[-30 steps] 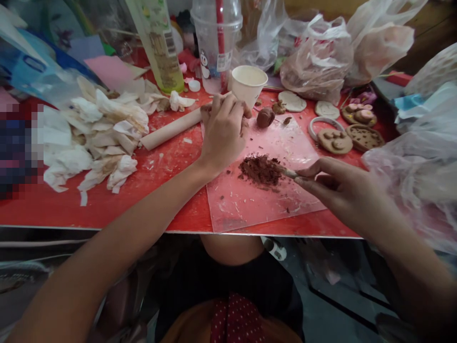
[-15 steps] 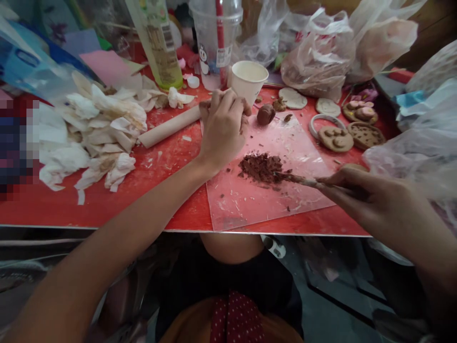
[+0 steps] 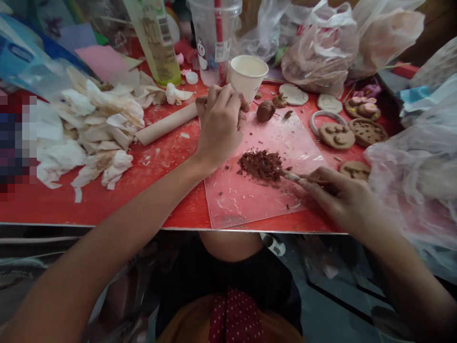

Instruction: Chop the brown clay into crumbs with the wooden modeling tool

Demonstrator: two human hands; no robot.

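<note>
Head view: the left hand (image 3: 221, 126) lies over the upper end of a pale beige cylindrical tube (image 3: 167, 125), fingers bent and bunched, a white paper cup (image 3: 249, 76) just behind them; what lies beneath the palm is hidden, so cannot tell whether they grip the tube. Right hand (image 3: 337, 193) grasps a thin, pale, stick-like tool (image 3: 293, 176) — thumb and fingers pinched round it, its far end at the right edge of a loose heap of dark brown crumbled material (image 3: 260, 165). The heap sits on a clear plastic sheet (image 3: 232, 212) laid on a red tabletop (image 3: 171, 205), stray crumbs scattered around it. Up the sheet, near the cup, a rounded dark brown lump (image 3: 266, 111); beside it, a smaller brown lump (image 3: 279, 100). Farther right, two pale flat discs (image 3: 293, 94), and a pale ring (image 3: 328, 115) just behind a brown disc with raised rounded shapes (image 3: 337, 135). Left of the tube, a pile of crumpled, brown-stained white tissues (image 3: 96, 119). Rear of the table — a greenish-yellow bottle (image 3: 159, 52) and a clear plastic cup with a red straw (image 3: 210, 55).
</note>
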